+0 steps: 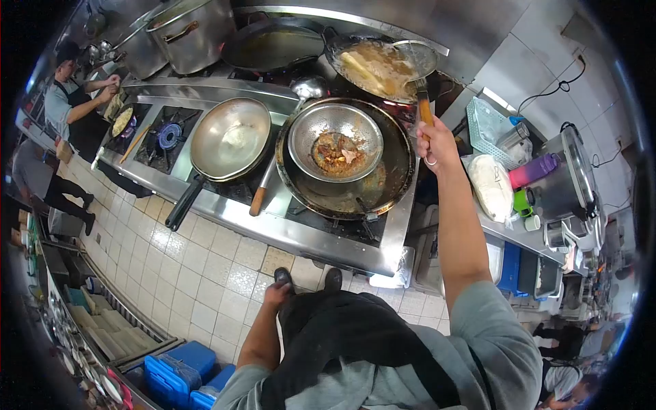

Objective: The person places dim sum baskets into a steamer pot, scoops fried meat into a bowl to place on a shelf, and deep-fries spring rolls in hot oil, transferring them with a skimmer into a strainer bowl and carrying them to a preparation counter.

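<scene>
My right hand (439,143) is closed round the wooden handle (424,102) of a wire skimmer (417,59). The skimmer's head lies at the right rim of a wok of bubbling oil (374,67), where pale long pieces of food float. My left hand (277,294) hangs low near my body, its fingers curled; what it holds, if anything, is hidden. Between me and the oil wok, a perforated steel bowl (335,142) with browned bits sits over a large wok (396,167). To its left lies a ladle with a wooden handle (263,195).
A steel frying pan (231,139) is on the stove, its black handle over the front edge. Stockpots (193,34) and a dark wok (273,44) stand behind. At right are a green basket (488,130) and a white bag (490,186). A person (75,102) works at far left.
</scene>
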`<action>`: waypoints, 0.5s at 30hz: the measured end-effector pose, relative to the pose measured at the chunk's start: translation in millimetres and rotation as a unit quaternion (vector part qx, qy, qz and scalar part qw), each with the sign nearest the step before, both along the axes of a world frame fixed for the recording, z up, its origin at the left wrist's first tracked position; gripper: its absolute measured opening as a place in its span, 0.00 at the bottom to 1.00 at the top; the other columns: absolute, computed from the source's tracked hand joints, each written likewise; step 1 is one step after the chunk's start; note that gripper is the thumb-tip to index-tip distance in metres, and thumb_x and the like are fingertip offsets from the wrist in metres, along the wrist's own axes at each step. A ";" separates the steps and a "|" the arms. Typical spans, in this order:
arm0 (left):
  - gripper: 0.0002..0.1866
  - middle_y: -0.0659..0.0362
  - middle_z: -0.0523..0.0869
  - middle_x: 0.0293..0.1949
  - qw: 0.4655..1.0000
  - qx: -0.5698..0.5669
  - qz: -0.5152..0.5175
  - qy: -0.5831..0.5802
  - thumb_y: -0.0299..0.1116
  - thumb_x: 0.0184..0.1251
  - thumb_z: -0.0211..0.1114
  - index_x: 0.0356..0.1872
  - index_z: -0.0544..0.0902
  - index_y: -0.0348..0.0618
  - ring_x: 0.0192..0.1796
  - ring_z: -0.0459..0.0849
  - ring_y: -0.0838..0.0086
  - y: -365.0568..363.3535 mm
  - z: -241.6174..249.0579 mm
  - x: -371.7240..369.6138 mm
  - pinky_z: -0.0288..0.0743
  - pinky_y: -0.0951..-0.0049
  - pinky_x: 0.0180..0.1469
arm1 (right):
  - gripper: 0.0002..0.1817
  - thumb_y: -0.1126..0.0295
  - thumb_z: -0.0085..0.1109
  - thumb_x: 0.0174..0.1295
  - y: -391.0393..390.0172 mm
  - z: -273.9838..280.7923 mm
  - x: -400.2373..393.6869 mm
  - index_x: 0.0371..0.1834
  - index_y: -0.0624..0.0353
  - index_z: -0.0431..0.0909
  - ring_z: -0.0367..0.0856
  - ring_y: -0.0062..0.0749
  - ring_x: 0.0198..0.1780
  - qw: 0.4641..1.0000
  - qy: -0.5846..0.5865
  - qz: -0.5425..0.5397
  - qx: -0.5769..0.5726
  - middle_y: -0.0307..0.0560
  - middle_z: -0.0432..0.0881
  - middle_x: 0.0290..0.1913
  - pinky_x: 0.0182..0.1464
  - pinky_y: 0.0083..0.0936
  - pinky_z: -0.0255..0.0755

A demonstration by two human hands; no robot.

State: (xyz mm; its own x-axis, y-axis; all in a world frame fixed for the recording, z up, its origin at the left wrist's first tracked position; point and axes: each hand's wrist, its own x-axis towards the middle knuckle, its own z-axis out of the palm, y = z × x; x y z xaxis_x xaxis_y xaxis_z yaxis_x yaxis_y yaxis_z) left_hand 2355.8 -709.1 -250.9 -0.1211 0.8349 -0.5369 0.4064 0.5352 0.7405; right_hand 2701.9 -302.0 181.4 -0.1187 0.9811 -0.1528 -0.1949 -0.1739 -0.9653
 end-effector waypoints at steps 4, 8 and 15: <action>0.31 0.45 0.81 0.42 0.928 -0.189 0.311 -0.081 0.41 0.55 0.66 0.55 0.70 0.28 0.26 0.82 0.64 -63.6 73.2 -34.2 0.75 0.71 0.22 | 0.09 0.75 0.48 0.61 8.7 6.1 -4.8 0.43 0.56 0.63 0.64 0.16 0.16 0.997 0.078 0.014 0.003 0.38 0.68 0.25 0.13 0.15 0.58; 0.29 0.48 0.80 0.39 0.895 -0.224 0.374 -0.092 0.38 0.58 0.63 0.56 0.69 0.30 0.25 0.81 0.63 -134.2 82.2 -47.5 0.72 0.71 0.21 | 0.15 0.74 0.48 0.62 -3.3 12.6 -11.8 0.51 0.56 0.62 0.64 0.15 0.17 0.995 0.100 0.003 0.013 0.39 0.69 0.27 0.14 0.13 0.57; 0.25 0.51 0.80 0.37 0.949 -0.199 0.223 -0.100 0.40 0.59 0.63 0.52 0.72 0.32 0.25 0.81 0.63 -147.3 69.9 -64.2 0.73 0.69 0.21 | 0.18 0.75 0.47 0.62 -43.8 25.0 -10.1 0.56 0.56 0.61 0.62 0.14 0.17 0.994 0.109 -0.008 0.021 0.38 0.69 0.27 0.14 0.12 0.56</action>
State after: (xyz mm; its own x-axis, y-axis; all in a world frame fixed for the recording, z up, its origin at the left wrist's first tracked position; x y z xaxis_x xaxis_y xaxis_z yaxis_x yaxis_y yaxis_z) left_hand 2291.6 -856.5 -180.9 -0.2773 0.4513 -0.8482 -0.0538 0.8741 0.4827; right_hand 2691.8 -345.7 206.4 -0.1289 0.9882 -0.0832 -0.4022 -0.1288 -0.9064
